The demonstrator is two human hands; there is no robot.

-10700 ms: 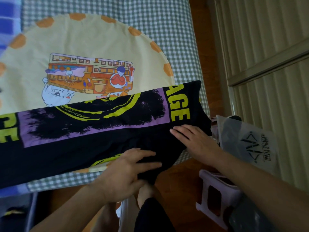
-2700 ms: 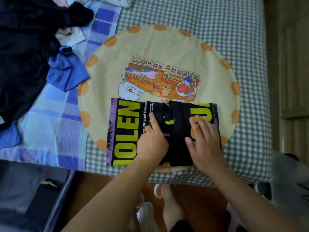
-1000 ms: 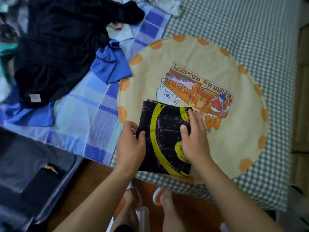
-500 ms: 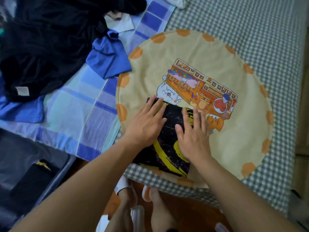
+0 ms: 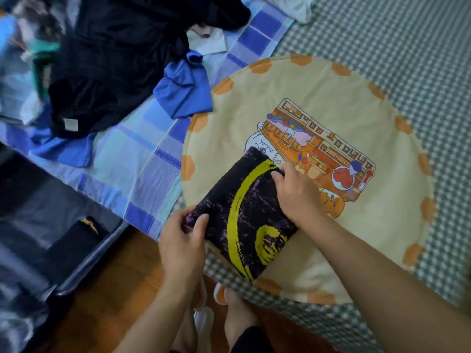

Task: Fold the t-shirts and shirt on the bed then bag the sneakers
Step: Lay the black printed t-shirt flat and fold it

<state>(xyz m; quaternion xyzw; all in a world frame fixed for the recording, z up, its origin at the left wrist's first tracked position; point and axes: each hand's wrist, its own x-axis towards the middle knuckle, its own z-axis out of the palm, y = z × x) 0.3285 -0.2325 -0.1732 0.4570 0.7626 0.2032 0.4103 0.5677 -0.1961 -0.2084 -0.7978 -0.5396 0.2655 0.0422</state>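
A black t-shirt with a yellow and purple print (image 5: 244, 215), folded into a small rectangle, sits tilted at the near edge of the bed (image 5: 397, 47), over a round cream mat (image 5: 254, 103). My left hand (image 5: 182, 240) grips its near left corner, thumb on top. My right hand (image 5: 297, 193) holds its right side, fingers curled round the far edge. A crumpled black garment (image 5: 109, 62) and a blue garment (image 5: 186, 89) lie in a heap at the back left of the bed. No sneakers are in view.
A blue checked sheet (image 5: 132, 154) covers the bed's left part, a green gingham sheet the right. An open dark suitcase (image 5: 51, 225) with a folded black item lies on the wooden floor (image 5: 112, 296) at left. My feet (image 5: 237, 309) stand by the bed edge.
Half a second ago both hands pressed flat on the folded t-shirt. Now they grip its left corner and right side, and the shirt sits tilted, shifted slightly toward the left bed edge.
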